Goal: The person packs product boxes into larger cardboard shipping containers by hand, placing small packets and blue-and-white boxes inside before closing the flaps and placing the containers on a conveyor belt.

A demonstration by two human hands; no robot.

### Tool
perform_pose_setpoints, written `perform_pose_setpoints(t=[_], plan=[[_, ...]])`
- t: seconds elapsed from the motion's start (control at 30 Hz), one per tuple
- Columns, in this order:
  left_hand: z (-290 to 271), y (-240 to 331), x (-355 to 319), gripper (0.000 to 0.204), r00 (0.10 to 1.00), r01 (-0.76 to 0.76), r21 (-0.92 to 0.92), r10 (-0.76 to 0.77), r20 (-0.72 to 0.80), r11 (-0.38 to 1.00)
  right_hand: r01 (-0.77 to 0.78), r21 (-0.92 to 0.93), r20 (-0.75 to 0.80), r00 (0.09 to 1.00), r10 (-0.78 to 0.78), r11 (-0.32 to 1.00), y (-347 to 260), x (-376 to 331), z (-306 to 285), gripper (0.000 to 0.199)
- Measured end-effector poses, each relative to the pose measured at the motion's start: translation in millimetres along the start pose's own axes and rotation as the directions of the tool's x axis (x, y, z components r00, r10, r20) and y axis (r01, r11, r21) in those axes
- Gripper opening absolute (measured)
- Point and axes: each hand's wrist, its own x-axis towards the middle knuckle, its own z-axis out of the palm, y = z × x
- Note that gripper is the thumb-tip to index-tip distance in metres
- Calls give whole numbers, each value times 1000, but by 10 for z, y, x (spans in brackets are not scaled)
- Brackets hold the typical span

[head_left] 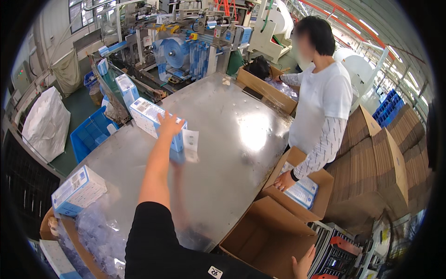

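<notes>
My left arm reaches over the metal table, and my left hand (pixel 169 124) lies on the near end of a blue-and-white carton (pixel 151 114). Its fingers are spread across the carton's top. A white flap or sheet (pixel 191 145) shows beside that end. At the lower right, my right hand (pixel 304 264) is by the side of an open brown cardboard box (pixel 267 232). Thumb and fingers are apart there, with nothing seen between them; the picture's edge cuts off the wrist.
A co-worker (pixel 320 88) at the right has one hand in a cardboard box (pixel 320 186) of blue-and-white packs. Another carton (pixel 79 189) stands at the near left beside clear plastic bags (pixel 100 232). A blue bin (pixel 93 132) sits beyond the table's left edge; machinery (pixel 181 51) stands behind.
</notes>
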Motion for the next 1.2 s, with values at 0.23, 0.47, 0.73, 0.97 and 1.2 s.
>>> perform_pose_setpoints(t=[0.23, 0.47, 0.73, 0.97, 1.2], plan=[[597, -110, -1456, 28, 510, -860, 25, 858, 60, 510, 601, 79, 125, 785, -606, 795, -1607, 951, 220, 67], [-248, 178, -981, 28, 779, -591, -33, 560, -281, 806, 987, 27, 364, 140, -921, 161, -2953, 1609, 734, 62], [443, -559, -430, 33, 723, -682, -28, 680, 123, 730, 997, 49, 511, 28, -859, 62, -3135, 1721, 656, 77], [-391, -299, -1832, 35, 631, -751, -296, 774, -55, 590, 988, 149, 329, -17, -944, 34, -3094, 1542, 753, 63], [105, 764, -2090, 72, 694, -659, -97, 652, 304, 746, 868, 263, 175, 387, -905, 422, -2150, 1035, -258, 69]])
